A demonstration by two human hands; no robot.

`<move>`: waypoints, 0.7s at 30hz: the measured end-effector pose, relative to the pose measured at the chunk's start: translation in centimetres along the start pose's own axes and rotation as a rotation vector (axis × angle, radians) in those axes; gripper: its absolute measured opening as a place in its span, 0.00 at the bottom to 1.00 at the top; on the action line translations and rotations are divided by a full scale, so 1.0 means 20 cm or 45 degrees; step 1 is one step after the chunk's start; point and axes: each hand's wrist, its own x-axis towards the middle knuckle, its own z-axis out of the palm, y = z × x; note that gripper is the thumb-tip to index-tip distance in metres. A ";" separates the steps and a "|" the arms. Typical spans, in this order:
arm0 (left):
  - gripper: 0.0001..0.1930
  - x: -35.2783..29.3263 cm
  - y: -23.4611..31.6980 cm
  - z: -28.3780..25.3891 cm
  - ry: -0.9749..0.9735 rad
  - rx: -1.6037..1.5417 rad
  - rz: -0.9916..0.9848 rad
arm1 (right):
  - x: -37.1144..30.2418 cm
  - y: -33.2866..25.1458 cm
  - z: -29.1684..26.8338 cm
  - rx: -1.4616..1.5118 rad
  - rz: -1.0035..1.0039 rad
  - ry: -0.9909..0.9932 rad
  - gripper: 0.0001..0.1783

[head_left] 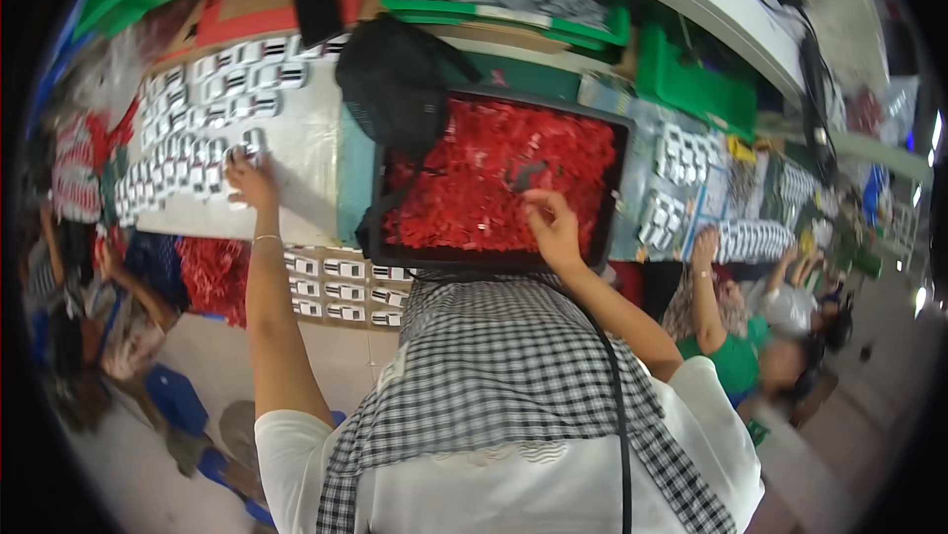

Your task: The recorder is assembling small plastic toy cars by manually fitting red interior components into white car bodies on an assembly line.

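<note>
My left hand [254,184] reaches over the table on the left, its fingers closed round a small white toy car [254,143] with dark windows. Rows of similar white toy cars [200,161] stand just beyond and to the left of it. In front of me is a black tray [624,154] filled with small red plastic pieces [464,179]. Above its right part my right hand [555,230] has thumb and fingers pinched together; what they hold, if anything, is too small to name. A dark grey piece [528,176] lies among the red ones near those fingertips.
A black bag-like object [395,80] overhangs the tray's far left corner. Green bins [617,26] stand behind, one holding grey parts. More white cars [688,154] sit on the right, where a person in green [726,351] works. A black cable [614,386] runs down my front.
</note>
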 end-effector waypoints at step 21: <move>0.21 -1.31 1.22 -0.98 -0.332 -0.913 0.846 | -0.31 0.86 -0.66 -0.794 0.037 0.579 0.45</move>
